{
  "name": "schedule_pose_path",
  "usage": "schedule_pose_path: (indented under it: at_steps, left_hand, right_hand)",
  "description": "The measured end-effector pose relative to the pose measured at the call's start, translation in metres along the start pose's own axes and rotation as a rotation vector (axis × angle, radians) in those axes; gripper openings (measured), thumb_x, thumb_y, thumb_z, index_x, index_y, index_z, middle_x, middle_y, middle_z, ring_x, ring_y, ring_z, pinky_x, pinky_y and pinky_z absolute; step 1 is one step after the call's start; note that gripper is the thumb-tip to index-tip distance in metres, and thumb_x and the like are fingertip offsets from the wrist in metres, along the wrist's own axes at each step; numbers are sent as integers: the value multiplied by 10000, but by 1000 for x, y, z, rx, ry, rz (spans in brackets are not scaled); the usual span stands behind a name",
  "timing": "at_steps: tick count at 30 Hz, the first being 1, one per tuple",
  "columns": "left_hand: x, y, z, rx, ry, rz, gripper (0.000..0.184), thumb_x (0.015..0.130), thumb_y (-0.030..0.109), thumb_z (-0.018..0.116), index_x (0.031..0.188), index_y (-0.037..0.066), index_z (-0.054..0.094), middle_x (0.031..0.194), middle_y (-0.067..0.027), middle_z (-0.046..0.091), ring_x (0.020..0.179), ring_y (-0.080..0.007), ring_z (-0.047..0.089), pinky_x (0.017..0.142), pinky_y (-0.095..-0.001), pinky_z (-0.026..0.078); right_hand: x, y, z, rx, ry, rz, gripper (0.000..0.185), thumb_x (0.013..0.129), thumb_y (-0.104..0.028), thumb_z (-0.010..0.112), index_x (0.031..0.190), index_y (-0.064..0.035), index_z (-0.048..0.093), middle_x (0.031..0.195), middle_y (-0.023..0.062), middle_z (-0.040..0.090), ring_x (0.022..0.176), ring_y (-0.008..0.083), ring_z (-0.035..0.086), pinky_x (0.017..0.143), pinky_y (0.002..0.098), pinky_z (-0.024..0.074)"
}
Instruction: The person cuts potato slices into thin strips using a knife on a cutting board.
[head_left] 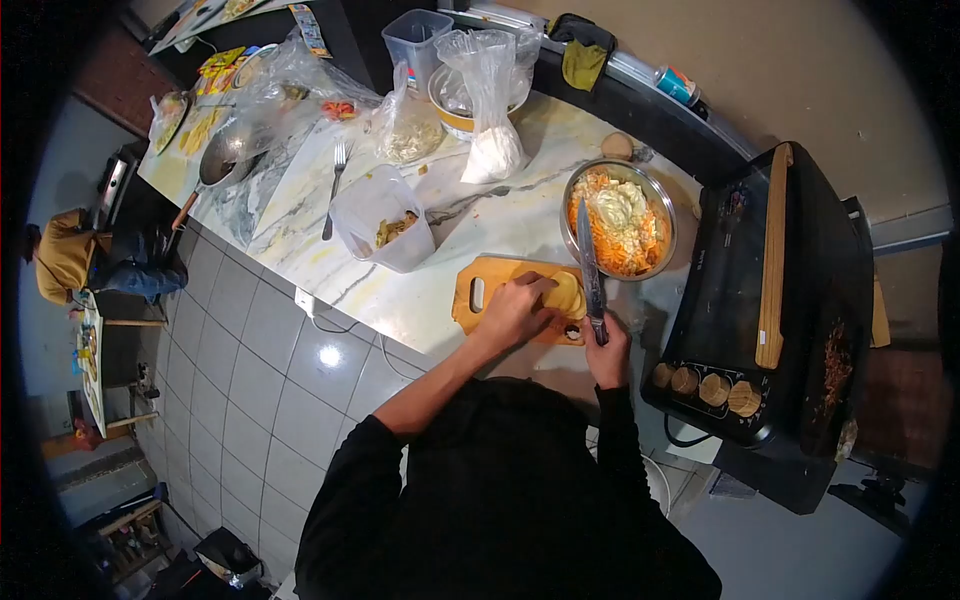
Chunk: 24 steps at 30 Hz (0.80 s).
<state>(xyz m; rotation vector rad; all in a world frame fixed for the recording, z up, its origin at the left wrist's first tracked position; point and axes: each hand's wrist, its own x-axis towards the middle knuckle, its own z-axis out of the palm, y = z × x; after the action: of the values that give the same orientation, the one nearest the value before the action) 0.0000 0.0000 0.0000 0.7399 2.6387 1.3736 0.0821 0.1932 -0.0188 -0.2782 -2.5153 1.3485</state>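
My right hand [608, 355] is closed around the handle of a knife [588, 262]. Its long blade points away from me, past the cutting board's right end and over the left rim of a steel bowl [672, 240]. That bowl holds shredded orange and pale food with a creamy dollop on top. With bent fingers, my left hand [514, 314] grips pale yellow round slices [568, 296] on the wooden cutting board [466, 312]. The slices' exact kind is unclear, and the fingers cover part of them.
A clear plastic tub [350, 215] with scraps stands left of the board, beside a fork [336, 190]. Behind are a bag of white powder [494, 155] and another bag [408, 135]. A black griddle [735, 270] is at right. A person [70, 258] sits far left.
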Motion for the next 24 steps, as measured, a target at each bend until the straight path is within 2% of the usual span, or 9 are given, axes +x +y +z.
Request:
schedule_pose_path:
  at_steps: [2,6,8,12,15,17,21,23,24]
  left_hand:
    - [1,-6,3,-79,29,-18,450,691,185,827,1082,20,677,929,-179,671,793,-335,677,725,-394,544]
    - [0,-2,-6,-184,-24,-102,466,684,177,832,1084,4,669,953,-183,665,839,-343,668,752,-399,533]
    - [0,-4,-6,-171,-80,-144,496,694,194,835,1116,2,659,994,-194,656,893,-351,655,791,-408,524]
    - [-6,-14,-5,-169,-77,-129,536,703,222,839,1155,11,644,1005,-202,644,928,-360,642,822,-418,517]
    - [-16,-12,-13,-132,-73,-133,544,730,254,827,1189,37,631,1006,-202,633,927,-370,643,813,-426,520]
    - [-25,-8,-18,-25,42,-156,535,769,257,790,1223,46,604,1008,-200,606,870,-384,632,779,-451,519]
    - [-33,-18,-23,135,99,-153,517,804,279,757,1250,74,592,1056,-199,590,942,-402,619,800,-465,521]
    - [-30,-19,-23,241,108,-192,507,812,289,751,1243,70,598,1059,-200,581,982,-405,606,799,-469,515]
    - [-29,-20,-21,238,110,-198,507,812,289,751,1243,70,598,1059,-200,581,982,-405,606,799,-469,515]
  right_hand:
    - [2,-8,-4,14,-22,-6,136,901,-111,680,937,12,635,648,92,529,560,120,450,539,312,405]
    - [-2,5,-9,-101,-30,-11,134,896,-106,682,915,14,626,659,94,531,566,116,448,536,312,401]
    - [-3,0,-11,-103,-59,65,243,911,-173,690,887,51,602,654,158,552,583,180,513,576,361,445]
    - [-3,-3,-10,-111,-36,57,227,907,-168,691,903,47,615,666,156,563,573,209,514,575,362,444]
    - [-1,-14,-16,-143,-70,-56,208,912,-160,681,947,39,633,691,157,589,580,244,543,584,366,456]
    - [-2,-24,-18,-150,-58,-87,202,919,-158,670,982,32,642,733,155,618,605,277,585,595,365,471]
    - [-13,-44,-15,-145,-151,-37,209,934,-150,642,1047,25,622,778,183,638,664,320,646,616,376,486]
    - [-22,-52,-6,-57,-271,98,234,945,-138,614,1119,18,591,830,217,653,738,377,672,639,406,496]
    - [-28,-41,4,-61,-281,11,293,951,-124,588,1213,-1,539,828,251,647,789,421,666,653,442,499]
